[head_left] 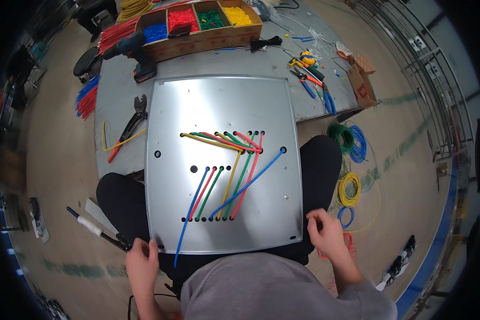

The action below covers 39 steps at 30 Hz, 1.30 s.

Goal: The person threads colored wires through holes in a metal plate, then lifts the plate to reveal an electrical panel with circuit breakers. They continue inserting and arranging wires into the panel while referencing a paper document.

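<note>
From my remote seat I see the left grip at the near left corner of the metal panel, thumb and fingers bent with a small gap between them; I cannot tell whether it pinches the edge. My right grip is loosely curled just beside the panel's near right edge, fingertips close to the thumb, and I cannot tell whether anything is inside it. The panel lies between the two grips, across the black trousers, its far part over the counter. Just inward of the left grip, a loose blue wire hangs past the panel's near edge. Ahead and left of the right grip, a long blue wire slants over red, green and yellow ones threaded through holes. Well ahead of the left grip, on the counter, lie red-handled crimping pliers, crossed by a bent yellow wire, with a drill farther out. Ahead and right of the right grip, a yellow coil lies on the floor, a green coil beyond it.
</note>
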### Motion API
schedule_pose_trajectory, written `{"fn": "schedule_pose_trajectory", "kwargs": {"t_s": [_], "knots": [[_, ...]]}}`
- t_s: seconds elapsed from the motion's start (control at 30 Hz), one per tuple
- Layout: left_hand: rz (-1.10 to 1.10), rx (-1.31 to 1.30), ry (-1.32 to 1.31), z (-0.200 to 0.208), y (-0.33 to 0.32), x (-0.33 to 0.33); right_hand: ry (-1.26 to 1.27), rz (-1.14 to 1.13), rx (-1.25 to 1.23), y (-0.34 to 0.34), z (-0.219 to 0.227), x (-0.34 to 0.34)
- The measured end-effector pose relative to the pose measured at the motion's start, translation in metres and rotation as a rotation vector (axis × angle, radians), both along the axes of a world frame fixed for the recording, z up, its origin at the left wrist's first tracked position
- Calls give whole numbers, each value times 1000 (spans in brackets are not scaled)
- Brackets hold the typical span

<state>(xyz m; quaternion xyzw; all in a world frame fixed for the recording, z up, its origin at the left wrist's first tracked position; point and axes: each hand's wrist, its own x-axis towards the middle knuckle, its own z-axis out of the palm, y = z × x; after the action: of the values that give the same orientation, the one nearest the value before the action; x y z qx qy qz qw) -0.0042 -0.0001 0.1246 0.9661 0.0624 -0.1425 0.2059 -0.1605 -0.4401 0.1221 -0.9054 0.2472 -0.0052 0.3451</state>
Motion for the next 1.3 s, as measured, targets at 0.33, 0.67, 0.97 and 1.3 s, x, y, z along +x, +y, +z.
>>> {"fn": "schedule_pose_trajectory", "kwargs": {"t_s": [0.33,0.67,0.97,1.3], "knots": [[-82,312,83,-1,-6,-5,553,-303,393,23,-14,-45],[-300,246,14,-7,8,5,396,-339,597,14,-39,-51],[-361,253,-108,-11,7,-4,252,-168,526,2,-43,-55],[-227,43,-71,-21,20,-3,233,-211,929,-15,-69,-62]]}}
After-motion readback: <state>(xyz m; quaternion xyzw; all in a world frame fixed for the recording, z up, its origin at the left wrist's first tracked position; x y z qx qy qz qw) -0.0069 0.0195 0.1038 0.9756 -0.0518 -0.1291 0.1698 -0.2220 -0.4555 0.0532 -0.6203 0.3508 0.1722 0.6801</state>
